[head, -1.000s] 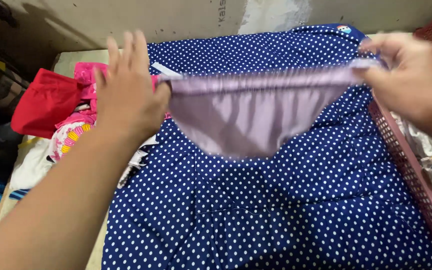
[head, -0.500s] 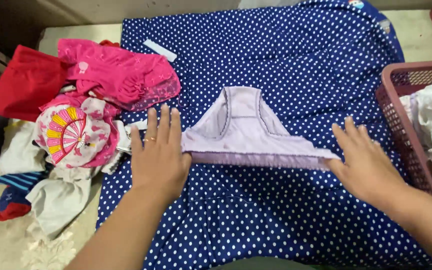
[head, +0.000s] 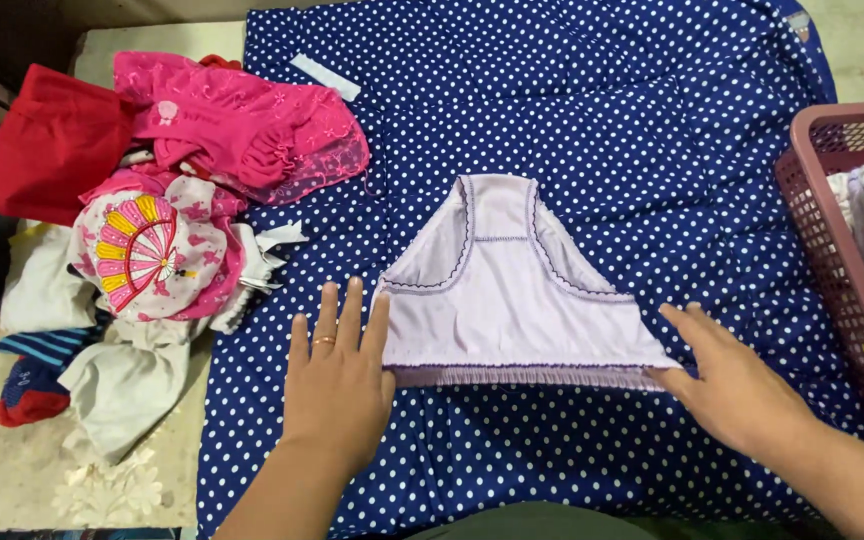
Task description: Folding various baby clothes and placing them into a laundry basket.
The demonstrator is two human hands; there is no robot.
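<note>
A pale lilac undergarment (head: 512, 310) lies spread flat on a navy cloth with white polka dots (head: 602, 120), its waistband toward me. My left hand (head: 337, 380) rests flat with fingers apart at the waistband's left corner; a ring shows on one finger. At the right corner my right hand (head: 727, 375) lies flat too, its fingertips touching the waistband's end. Neither hand grips anything.
A heap of clothes sits at the left: a pink lacy garment (head: 242, 120), a red one (head: 47, 140), a white piece with a fan print (head: 142, 250), and grey and striped pieces. A pink plastic basket (head: 837, 250) holding white laundry stands at the right edge.
The undergarment, held stretched in the air between both hands a second ago, now lies flat on the dotted cloth. Both hands have let go and rest flat at its waistband corners.
</note>
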